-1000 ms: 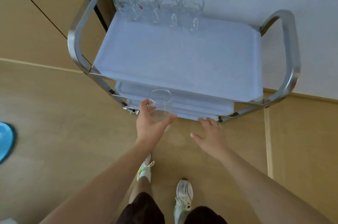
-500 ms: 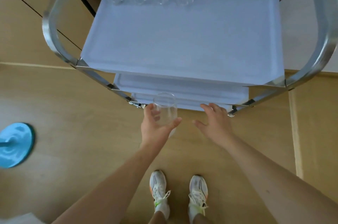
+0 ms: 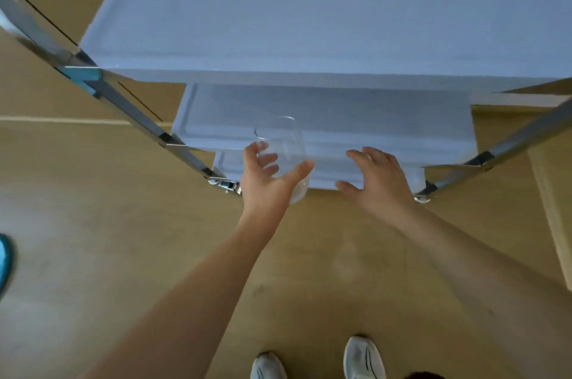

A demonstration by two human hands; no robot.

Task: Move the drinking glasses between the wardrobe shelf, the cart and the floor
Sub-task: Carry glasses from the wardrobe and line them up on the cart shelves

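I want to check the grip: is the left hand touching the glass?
Touching. The head view shows the left hand wrapped around the glass, thumb on one side, fingers on the other.

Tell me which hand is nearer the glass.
Left. The left hand holds the glass, fingers wrapped round it. The right hand hovers open beside it, apart.

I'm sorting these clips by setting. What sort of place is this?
Probably an indoor room in a home: a wood-look floor, a three-tier cart with metal frame, and a clear drinking glass in the left hand.
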